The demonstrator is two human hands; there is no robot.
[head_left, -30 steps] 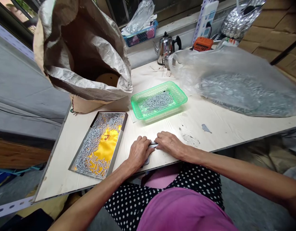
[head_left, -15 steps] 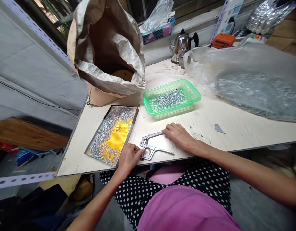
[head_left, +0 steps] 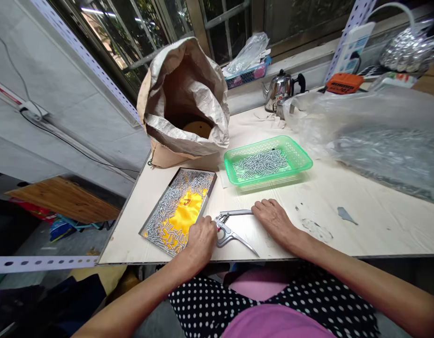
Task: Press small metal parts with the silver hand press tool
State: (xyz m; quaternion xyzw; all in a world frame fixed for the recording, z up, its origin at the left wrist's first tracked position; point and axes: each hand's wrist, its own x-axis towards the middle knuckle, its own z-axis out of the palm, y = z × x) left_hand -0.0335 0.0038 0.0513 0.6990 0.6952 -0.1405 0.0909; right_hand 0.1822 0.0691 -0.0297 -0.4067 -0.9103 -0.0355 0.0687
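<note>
A pair of silver spring-loaded pliers (head_left: 234, 237) lies flat near the table's front edge, handles spread apart. My right hand (head_left: 273, 218) has its curled fingers on the end of the upper handle. At the jaw end is my left hand (head_left: 202, 238), its fingers closed together; the fingertips and whatever they hold are hidden. Just left of it lies a shallow tray (head_left: 207, 199) with a yellow bottom, strewn with small silver rod-like pieces (head_left: 164, 206). Beyond the pliers stands a green plastic basket (head_left: 301, 162) holding more such silver pieces (head_left: 261, 164).
A large open paper sack (head_left: 153, 103) stands at the back left. At the back are a metal kettle (head_left: 281, 89) and an orange box (head_left: 344, 83). A big clear plastic bag (head_left: 389, 145) covers the right side; a grey scrap (head_left: 345, 215) lies in front of it.
The camera view has shifted, so the scene sits lower and further right. The pliers' handles are spread wider. My left hand has turned, its back now covering the jaw end.
</note>
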